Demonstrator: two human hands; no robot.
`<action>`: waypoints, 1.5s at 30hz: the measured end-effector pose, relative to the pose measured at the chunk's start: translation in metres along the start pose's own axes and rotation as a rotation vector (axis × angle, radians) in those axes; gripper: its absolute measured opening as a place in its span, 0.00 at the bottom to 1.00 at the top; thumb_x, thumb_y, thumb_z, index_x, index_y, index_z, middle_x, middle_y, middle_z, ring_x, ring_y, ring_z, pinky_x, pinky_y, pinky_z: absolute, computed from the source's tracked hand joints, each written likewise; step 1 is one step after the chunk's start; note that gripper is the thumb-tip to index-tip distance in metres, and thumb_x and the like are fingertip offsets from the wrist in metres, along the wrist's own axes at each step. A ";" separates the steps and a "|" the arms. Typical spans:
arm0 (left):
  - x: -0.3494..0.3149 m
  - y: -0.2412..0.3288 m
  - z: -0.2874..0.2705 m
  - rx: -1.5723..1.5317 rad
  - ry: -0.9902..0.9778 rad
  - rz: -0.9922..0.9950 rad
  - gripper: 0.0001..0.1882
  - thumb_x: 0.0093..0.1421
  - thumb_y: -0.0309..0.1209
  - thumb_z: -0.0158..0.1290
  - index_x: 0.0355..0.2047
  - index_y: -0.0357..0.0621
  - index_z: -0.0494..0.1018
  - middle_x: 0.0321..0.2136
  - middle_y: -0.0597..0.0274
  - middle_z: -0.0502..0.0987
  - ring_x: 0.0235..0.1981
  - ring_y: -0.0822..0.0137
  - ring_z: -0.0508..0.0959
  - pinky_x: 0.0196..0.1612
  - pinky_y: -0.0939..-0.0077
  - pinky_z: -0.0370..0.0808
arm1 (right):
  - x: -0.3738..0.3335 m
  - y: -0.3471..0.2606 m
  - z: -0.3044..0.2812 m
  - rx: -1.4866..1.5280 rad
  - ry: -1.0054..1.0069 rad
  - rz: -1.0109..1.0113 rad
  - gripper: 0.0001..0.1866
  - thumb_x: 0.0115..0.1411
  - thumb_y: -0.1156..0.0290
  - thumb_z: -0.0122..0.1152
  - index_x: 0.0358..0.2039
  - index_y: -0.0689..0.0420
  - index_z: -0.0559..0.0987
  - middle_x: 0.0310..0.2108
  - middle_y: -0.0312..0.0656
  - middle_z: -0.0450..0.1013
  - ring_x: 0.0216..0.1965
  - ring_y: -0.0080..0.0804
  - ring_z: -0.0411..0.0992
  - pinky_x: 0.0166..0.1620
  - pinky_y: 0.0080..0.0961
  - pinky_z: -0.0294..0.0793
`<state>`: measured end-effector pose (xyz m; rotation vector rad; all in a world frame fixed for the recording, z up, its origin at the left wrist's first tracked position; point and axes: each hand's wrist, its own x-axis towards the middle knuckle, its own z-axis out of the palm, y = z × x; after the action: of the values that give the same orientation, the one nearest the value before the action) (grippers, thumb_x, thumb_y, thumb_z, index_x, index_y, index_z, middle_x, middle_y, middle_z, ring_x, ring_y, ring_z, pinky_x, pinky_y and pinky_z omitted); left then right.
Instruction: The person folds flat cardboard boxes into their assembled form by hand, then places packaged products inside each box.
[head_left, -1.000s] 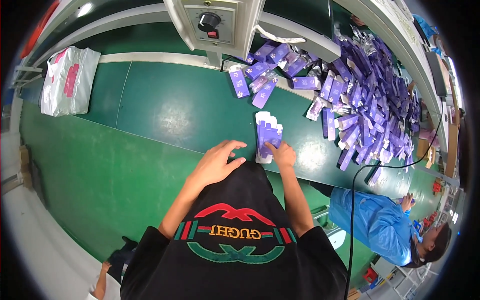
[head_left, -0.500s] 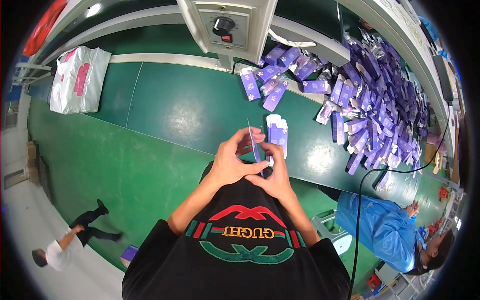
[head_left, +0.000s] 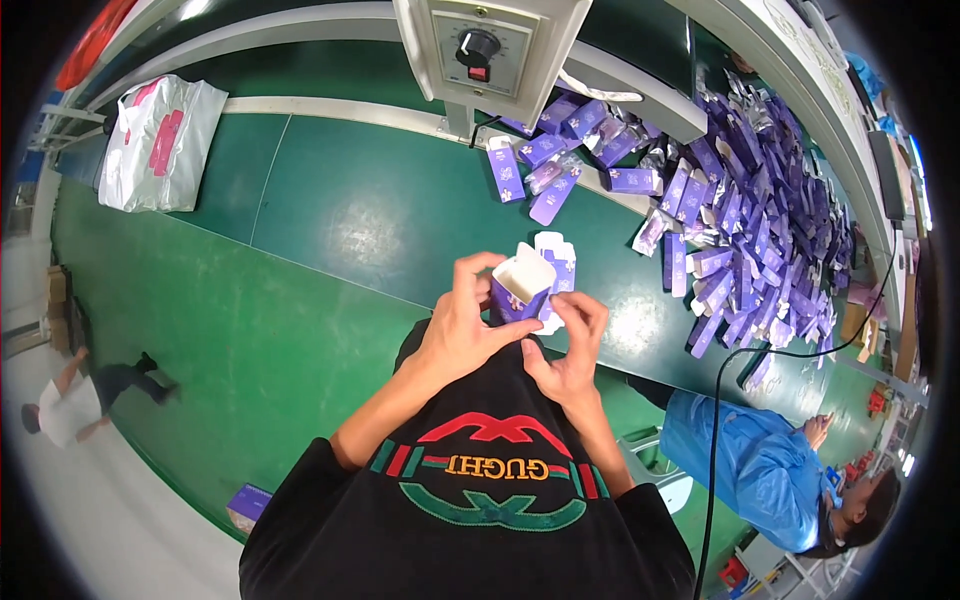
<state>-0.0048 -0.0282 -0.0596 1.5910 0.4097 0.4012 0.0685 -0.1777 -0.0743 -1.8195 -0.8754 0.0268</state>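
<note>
The left hand's fingers are closed on a small purple box: the left hand (head_left: 455, 330) has its index round the far left side and its thumb across the near wall. The right hand (head_left: 570, 360) is half curled, thumb apart from the index, with the index tip at the box's right edge; whether it grips or only touches, I cannot tell.

The box (head_left: 516, 302) is held in front of the person's chest, by the near edge of the counter. Its white-lined mouth gapes up toward the camera, one flap standing at the far right. The long axis is strongly foreshortened, slanting from that mouth down toward the person; the lower end is hidden behind the fingers.

The step in hand looks to be squaring a flat blank into a box. The next move seems to call for a steady left hold, leaving the right fingers free for the end flaps.

Just beyond lie flat blanks (head_left: 563, 268), long axis running away from the person, white flaps at the far end. Farther out on the counter (head_left: 350, 220) are a heap of purple boxes (head_left: 755, 220) to the right and a white bag (head_left: 160, 150) at far left. A co-worker in blue (head_left: 745, 460) sits at the right.
</note>
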 end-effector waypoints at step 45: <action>0.027 0.017 -0.013 0.046 -0.362 -0.018 0.19 0.56 0.31 0.61 0.48 0.44 0.73 0.41 0.55 0.79 0.37 0.61 0.80 0.40 0.70 0.77 | 0.005 -0.017 0.006 0.841 0.084 0.567 0.19 0.60 0.78 0.60 0.53 0.61 0.71 0.48 0.46 0.69 0.46 0.29 0.70 0.50 0.27 0.70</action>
<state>0.0130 -0.0043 -0.0411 1.6629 0.1565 0.0855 0.0604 -0.1674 -0.0614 -1.1909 -0.1889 0.5855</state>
